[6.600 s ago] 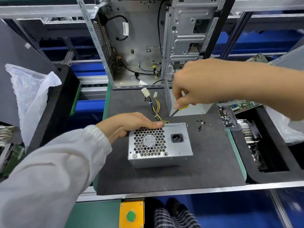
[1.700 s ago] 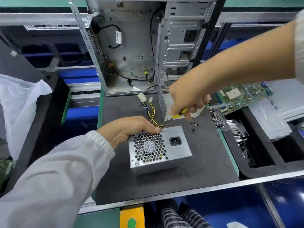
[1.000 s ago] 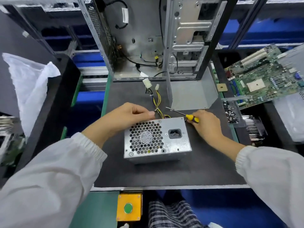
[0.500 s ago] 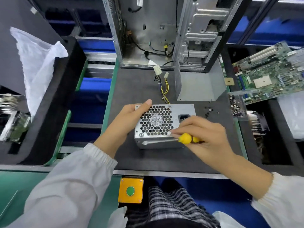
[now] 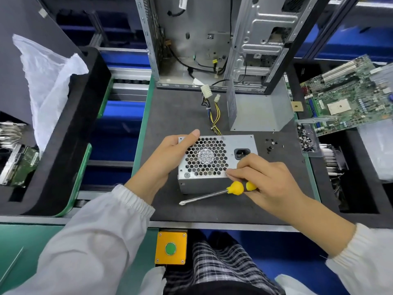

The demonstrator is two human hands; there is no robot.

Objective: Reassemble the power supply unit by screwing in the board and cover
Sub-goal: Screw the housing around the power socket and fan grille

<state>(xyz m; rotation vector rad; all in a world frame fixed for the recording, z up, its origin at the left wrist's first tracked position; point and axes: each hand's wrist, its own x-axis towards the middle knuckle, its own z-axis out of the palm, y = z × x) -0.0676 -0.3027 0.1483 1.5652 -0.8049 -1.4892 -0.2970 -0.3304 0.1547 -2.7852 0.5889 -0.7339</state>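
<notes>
Right now the power supply unit (image 5: 214, 160) sits on the dark foam mat (image 5: 170, 116) between your two hands, its fan grille and power socket (image 5: 242, 153) facing up at you. Your left hand (image 5: 168, 158) grips its left end, thumb laid along the top far corner and the other fingers wrapped down the side. Your right hand (image 5: 270, 179) rests at the near right corner of the unit, fingertips touching the edge of the casing beside the grille, while the same hand holds the screwdriver (image 5: 214, 193) by its yellow handle; the metal shaft points left, lying in front of the unit's near side with its tip apart from any screw. The unit's cable bundle (image 5: 214, 116) of yellow and black wires runs away from its far edge to two white connectors. Loose dark screws (image 5: 271, 145) lie scattered on the mat just right of the unit, and the bent grey metal cover (image 5: 257, 109) stands behind it. No brand or label on the unit is legible; a white tag inside the open computer case (image 5: 204, 39) is too small to read.
</notes>
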